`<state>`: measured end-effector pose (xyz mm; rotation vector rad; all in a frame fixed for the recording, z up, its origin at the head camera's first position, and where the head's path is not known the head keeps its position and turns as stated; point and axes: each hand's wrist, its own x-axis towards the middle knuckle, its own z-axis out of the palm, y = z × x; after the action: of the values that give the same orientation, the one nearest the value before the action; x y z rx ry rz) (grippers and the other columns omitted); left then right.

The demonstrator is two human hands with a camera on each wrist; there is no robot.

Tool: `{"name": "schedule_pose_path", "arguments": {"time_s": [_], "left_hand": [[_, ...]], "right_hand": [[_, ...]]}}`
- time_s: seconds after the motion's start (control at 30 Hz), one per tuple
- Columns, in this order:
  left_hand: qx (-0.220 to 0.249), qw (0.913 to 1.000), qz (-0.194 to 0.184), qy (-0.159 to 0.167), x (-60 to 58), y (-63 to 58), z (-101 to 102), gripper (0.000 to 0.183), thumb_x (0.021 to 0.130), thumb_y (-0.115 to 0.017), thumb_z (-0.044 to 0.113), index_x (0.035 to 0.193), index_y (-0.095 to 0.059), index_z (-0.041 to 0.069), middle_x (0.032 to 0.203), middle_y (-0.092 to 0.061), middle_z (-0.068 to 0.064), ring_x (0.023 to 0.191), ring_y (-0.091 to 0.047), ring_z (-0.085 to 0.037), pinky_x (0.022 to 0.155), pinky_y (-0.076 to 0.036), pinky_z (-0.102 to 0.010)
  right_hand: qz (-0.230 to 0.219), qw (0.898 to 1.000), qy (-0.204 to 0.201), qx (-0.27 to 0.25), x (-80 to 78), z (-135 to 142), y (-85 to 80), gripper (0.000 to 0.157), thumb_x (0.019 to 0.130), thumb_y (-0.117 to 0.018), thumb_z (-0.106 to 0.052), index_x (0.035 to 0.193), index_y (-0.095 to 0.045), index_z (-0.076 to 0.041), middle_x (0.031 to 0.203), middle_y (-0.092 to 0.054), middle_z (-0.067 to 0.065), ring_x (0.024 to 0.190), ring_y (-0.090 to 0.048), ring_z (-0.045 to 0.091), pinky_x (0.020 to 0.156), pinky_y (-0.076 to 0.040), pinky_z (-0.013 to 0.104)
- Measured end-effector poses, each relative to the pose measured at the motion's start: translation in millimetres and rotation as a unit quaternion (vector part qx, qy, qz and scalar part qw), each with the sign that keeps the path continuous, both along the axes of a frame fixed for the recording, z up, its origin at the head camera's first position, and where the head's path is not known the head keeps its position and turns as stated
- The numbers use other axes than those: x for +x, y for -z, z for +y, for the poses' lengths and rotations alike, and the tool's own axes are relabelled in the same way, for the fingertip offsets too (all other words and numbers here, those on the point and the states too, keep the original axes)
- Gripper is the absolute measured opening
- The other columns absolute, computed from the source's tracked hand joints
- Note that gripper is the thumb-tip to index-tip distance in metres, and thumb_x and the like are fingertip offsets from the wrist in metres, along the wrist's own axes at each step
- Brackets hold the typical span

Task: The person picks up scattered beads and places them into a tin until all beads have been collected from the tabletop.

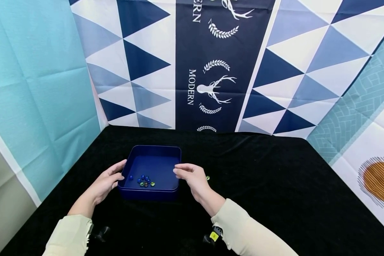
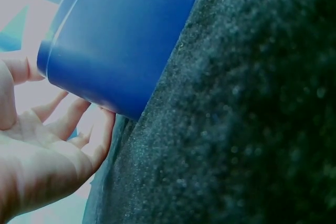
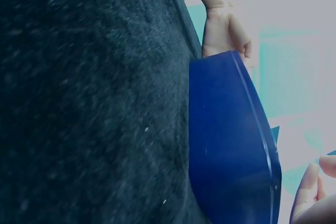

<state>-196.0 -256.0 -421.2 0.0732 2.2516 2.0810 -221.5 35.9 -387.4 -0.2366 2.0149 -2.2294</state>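
Observation:
A dark blue open box with rounded corners stands on the black cloth. Several small glass marbles, blue ones and green ones, lie on its floor near the front left. My left hand holds the box's left side, thumb at the rim and fingers against the outer wall. My right hand is at the right rim, thumb and forefinger tips close together. Whether a marble sits between those fingertips is hidden. Partly behind this hand, a yellow-green marble lies on the cloth.
Black cloth covers the table. A patterned curtain hangs behind it, with a turquoise curtain on the left and another printed cloth on the right. Straps with small devices are on the wrists.

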Motion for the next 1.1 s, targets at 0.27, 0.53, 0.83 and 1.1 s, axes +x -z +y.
{"name": "schedule_pose_path", "arguments": {"time_s": [0.27,0.53,0.83,1.1], "left_hand": [[0.001,1.0000,-0.003,0.001,0.2,-0.5,0,0.065,0.089,-0.043,0.001,0.149,-0.018,0.005,0.150,-0.017,-0.020,0.128,-0.028,-0.030,0.090,-0.038,-0.025],[-0.002,1.0000,0.001,0.002,0.0,-0.8,0,0.065,0.088,-0.043,0.002,0.148,-0.018,0.004,0.150,-0.017,-0.021,0.127,-0.030,-0.030,0.089,-0.038,-0.023],[0.004,1.0000,0.001,0.003,-0.2,-0.7,0,0.065,0.088,-0.043,0.000,0.148,-0.018,0.003,0.149,-0.017,-0.021,0.127,-0.030,-0.031,0.090,-0.039,-0.026],[0.002,1.0000,0.001,0.003,-0.9,-0.4,-2,0.065,0.089,-0.043,0.001,0.148,-0.018,0.003,0.150,-0.016,-0.021,0.129,-0.027,-0.031,0.090,-0.038,-0.025]], "right_hand": [[0.002,1.000,0.025,-0.006,-1.9,15,5.7,0.026,0.080,-0.069,-0.001,0.102,-0.064,0.012,0.086,-0.068,0.008,0.075,-0.065,0.018,0.077,-0.051,0.034],[-0.003,0.999,0.046,-0.001,-5.1,31,14.4,0.028,0.080,-0.068,0.000,0.104,-0.063,0.014,0.087,-0.068,0.007,0.076,-0.064,0.020,0.073,-0.051,0.029],[-0.013,0.997,0.079,0.008,-13.9,51,19.8,0.024,0.079,-0.068,0.001,0.100,-0.065,0.011,0.082,-0.068,0.005,0.074,-0.063,0.019,0.075,-0.050,0.033],[-0.033,0.995,0.098,0.003,-20.4,70,23.1,0.032,0.081,-0.066,0.001,0.109,-0.059,0.016,0.084,-0.067,0.003,0.080,-0.063,0.020,0.071,-0.049,0.023]]}}
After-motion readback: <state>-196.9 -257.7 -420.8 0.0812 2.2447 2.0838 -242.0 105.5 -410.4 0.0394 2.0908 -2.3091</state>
